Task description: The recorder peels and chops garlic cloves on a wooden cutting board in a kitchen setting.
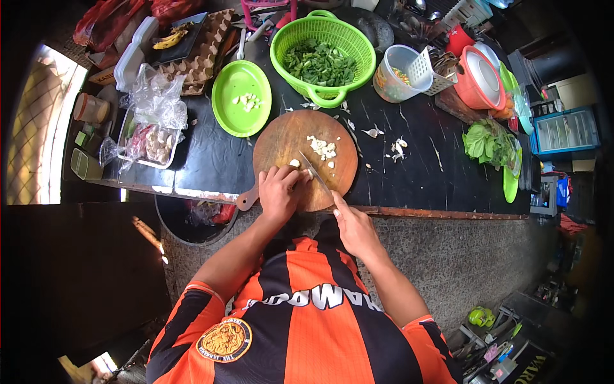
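A round wooden cutting board [283, 134] with a short handle lies at the table's front edge. My right hand [356, 224] grips a kitchen knife [317, 175], its blade slanting up and left across the board. Against the blade, the bent fingers of my left hand [282, 189] hold a garlic clove [309, 174], partly hidden by the fingertips. Another pale clove [294, 163] lies just beyond those fingers. Chopped garlic [322, 149] is heaped on the board to the right of the knife tip. More garlic pieces [249, 102] rest on a green plate [230, 122] behind the board.
A green colander [276, 57] of cut leafy greens stands behind the board, beside a plastic tub [391, 91]. Garlic skins [399, 148] litter the dark table [431, 185]. Leafy vegetables [484, 144] lie far right; a bagged tray [158, 163] sits left. Below is a dark bin [172, 228].
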`<state>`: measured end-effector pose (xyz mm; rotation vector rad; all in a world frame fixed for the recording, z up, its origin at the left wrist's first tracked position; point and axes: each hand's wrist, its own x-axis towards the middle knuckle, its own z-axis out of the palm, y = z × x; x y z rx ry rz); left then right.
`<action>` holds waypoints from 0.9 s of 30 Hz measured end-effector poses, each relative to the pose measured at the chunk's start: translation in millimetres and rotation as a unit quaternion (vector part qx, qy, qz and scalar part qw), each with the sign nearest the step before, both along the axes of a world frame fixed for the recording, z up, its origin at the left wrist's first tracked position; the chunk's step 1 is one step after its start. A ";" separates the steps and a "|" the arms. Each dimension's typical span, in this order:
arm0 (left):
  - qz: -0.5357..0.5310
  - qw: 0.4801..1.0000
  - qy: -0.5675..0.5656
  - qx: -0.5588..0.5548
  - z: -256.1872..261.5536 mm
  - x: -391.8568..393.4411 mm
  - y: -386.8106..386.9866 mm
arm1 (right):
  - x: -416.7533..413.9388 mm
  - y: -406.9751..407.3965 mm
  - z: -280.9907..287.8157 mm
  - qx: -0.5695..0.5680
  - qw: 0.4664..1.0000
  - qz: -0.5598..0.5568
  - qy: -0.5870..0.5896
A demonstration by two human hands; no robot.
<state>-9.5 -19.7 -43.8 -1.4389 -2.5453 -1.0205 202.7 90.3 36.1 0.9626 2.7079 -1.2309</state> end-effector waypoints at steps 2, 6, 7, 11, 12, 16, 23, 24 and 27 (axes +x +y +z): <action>0.005 1.000 0.011 0.003 -0.6 -0.7 2.2 | 6.0 -0.1 -5.7 0.006 1.000 0.001 -0.010; 0.006 1.000 0.014 0.009 -1.1 -0.2 3.2 | 9.3 -2.5 -5.5 0.029 0.999 0.001 -0.021; 0.004 1.000 0.015 0.013 -2.1 -0.9 2.5 | 9.1 -3.0 -5.3 0.028 0.999 0.002 -0.021; 0.008 1.000 0.017 0.002 -4.5 -0.2 1.7 | 9.6 -2.8 -6.2 0.025 0.999 0.007 -0.023; 0.007 1.000 0.018 0.001 -3.5 -0.4 2.0 | 8.9 -2.5 -7.0 0.022 0.999 0.008 -0.029; 0.004 1.000 0.017 0.006 -0.6 -0.6 3.4 | 9.0 -1.7 -7.9 0.018 1.000 0.005 -0.017; 0.005 1.000 0.016 -0.011 -3.0 -2.2 1.9 | -3.3 5.4 -9.0 0.004 1.000 0.013 -0.004; 0.007 1.000 0.015 -0.008 -2.8 -0.3 2.2 | -3.0 3.8 -8.4 0.011 1.000 0.008 0.006; 0.009 1.000 0.012 -0.012 -2.1 -0.7 3.4 | -1.0 -0.1 -4.4 0.013 1.000 0.000 0.015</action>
